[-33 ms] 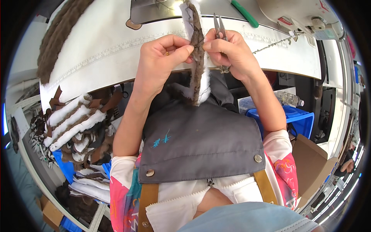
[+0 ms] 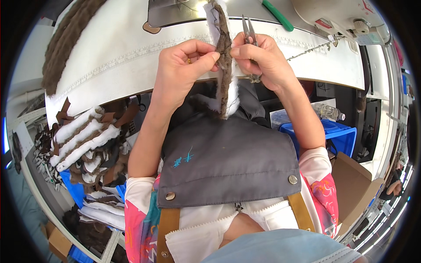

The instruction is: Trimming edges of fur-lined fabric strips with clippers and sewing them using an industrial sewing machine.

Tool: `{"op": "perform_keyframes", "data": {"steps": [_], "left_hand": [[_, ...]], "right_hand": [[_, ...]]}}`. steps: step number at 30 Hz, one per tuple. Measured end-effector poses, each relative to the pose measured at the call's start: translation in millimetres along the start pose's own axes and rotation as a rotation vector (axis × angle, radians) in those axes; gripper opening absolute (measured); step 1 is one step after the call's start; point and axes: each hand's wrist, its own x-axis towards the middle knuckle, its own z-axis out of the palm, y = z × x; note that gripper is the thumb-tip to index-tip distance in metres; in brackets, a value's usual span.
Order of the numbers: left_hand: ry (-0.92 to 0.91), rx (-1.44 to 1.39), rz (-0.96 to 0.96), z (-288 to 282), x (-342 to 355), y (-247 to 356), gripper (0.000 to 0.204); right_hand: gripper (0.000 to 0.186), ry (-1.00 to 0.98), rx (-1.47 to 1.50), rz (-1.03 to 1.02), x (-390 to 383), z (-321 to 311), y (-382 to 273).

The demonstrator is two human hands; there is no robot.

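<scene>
A long strip of brown and white fur hangs upright between my hands, with a dark seam and loose threads along it. My left hand is closed, its thumb and forefinger pinching the strip's left edge. From the right, the thumb and forefinger of my right hand pinch the same strip at about the same height. That hand also holds a pair of small scissors, blades pointing up and slightly apart. Its handles show partly below the palm. The strip's lower end reaches the top of my dark apron.
A white worktable with printed rulers lies beneath. A sewing machine and green-handled tool are at the far right. Brown fur lies far left; fur strips are heaped lower left. A blue bin stands right.
</scene>
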Motion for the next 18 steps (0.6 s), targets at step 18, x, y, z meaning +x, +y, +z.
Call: {"op": "perform_keyframes", "data": {"steps": [18], "left_hand": [[-0.127,0.132,-0.028,-7.8,-0.4,-3.8,0.01]], "right_hand": [[0.01,0.091,-0.636,-0.31,-8.7,9.1,0.6]]}}
